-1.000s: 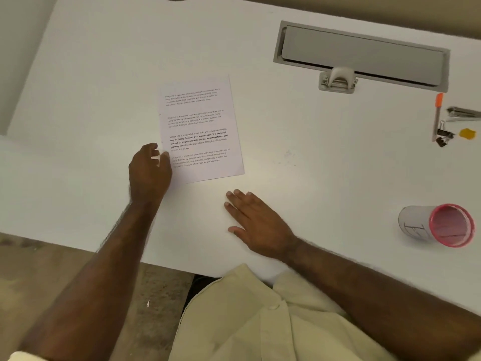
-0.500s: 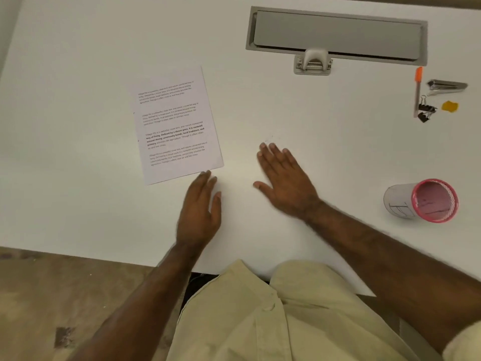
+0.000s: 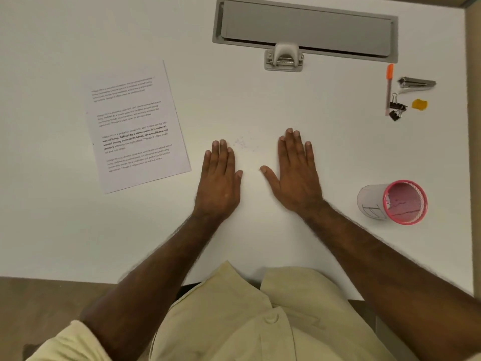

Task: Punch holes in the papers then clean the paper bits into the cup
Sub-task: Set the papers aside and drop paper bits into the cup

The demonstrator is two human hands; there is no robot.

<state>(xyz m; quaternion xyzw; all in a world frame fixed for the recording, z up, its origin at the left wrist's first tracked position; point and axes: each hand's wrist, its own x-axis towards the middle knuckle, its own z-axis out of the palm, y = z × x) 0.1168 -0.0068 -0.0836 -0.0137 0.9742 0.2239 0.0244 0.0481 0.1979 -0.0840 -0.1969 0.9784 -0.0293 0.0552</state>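
Two hands flat on the bench [image 3: 260, 105], left hand [image 3: 220, 182] and right hand [image 3: 296, 175], fingers spread, empty; one printed sheet [image 3: 135, 126], one cup [image 3: 393, 203], two binder clips [image 3: 396, 109]

Desk: a white desk [image 3: 78, 230] fills most of my view, smooth and matte, its near edge running just in front of my chest.
Cable hatch: a long grey rectangular hatch [image 3: 307, 27] is set flush into the desk's far side, its lid slightly raised along the near edge.
Floor: brown floor [image 3: 52, 303] shows below the desk's near edge on my left.
Right edge: a tan strip [image 3: 475, 152] runs beside the desk's right edge.
Light: soft and even, with only faint shadows on the white surface.
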